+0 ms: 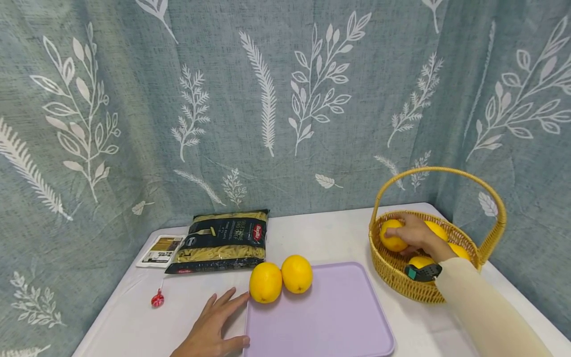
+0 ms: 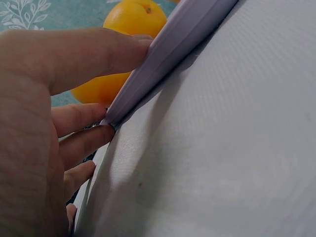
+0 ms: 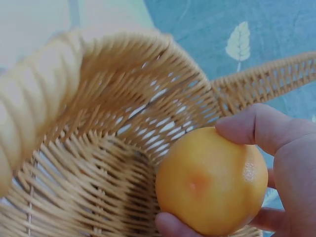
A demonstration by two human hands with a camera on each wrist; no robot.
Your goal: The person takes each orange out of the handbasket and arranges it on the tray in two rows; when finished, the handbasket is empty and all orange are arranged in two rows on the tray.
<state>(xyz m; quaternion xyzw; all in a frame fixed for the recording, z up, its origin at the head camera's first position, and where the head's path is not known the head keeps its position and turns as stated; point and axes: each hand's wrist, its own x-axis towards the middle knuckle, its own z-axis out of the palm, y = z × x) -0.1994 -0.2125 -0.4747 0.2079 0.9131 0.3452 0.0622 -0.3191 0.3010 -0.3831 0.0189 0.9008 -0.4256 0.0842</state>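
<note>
In the head view my right hand (image 1: 418, 234) reaches into a yellow wicker basket (image 1: 394, 278) on the right. It grips an orange (image 3: 210, 185), with the thumb on one side and fingers on the other in the right wrist view. Several more oranges, such as one at the far side (image 1: 436, 230), lie in the basket around the hand. My left hand (image 1: 214, 325) is spread beside the lilac tray (image 1: 334, 317), thumb and fingertips touching its left rim. Two oranges, a left one (image 1: 265, 285) and a right one (image 1: 297, 274), sit side by side at the tray's far left corner.
A dark pasta bag (image 1: 218, 241) lies at the back left, beside a small flat packet (image 1: 160, 251). Nearer on the white tablecloth is a red lollipop (image 1: 157, 298). The basket's tall handle (image 1: 434, 169) arches over it. A patterned curtain (image 1: 276, 99) surrounds the table.
</note>
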